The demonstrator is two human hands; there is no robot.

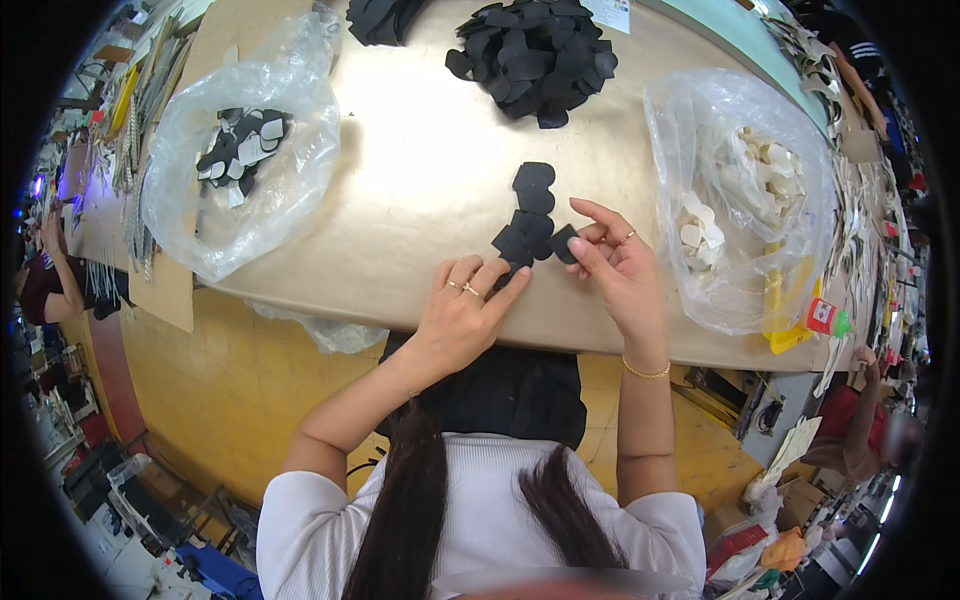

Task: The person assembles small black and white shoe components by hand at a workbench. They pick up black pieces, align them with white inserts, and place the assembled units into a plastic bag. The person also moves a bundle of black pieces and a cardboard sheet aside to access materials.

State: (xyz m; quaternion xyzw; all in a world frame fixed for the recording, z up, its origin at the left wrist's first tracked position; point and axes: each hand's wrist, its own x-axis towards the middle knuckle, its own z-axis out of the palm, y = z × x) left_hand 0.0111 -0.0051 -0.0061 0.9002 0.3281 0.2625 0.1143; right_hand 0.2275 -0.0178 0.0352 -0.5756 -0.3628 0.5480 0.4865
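A short column of black cut pieces (534, 203), each with one rounded end, lies overlapping on the tan table in front of me. The fingertips of my left hand (462, 310) rest on the lowest pieces of that column, its fingers stretched out. Just right of the column, my right hand (622, 265) pinches a single black piece (566, 244) between thumb and fingers, a little apart from the others. Farther back lies a large loose heap of similar black pieces (530, 60).
A clear plastic bag (300, 200) with black and white pieces lies at the left. Another clear bag (665, 150) with cream pieces lies at the right, near a bottle with a green cap (828, 318). More black pieces (385, 20) sit at the far edge. Other people are at both sides.
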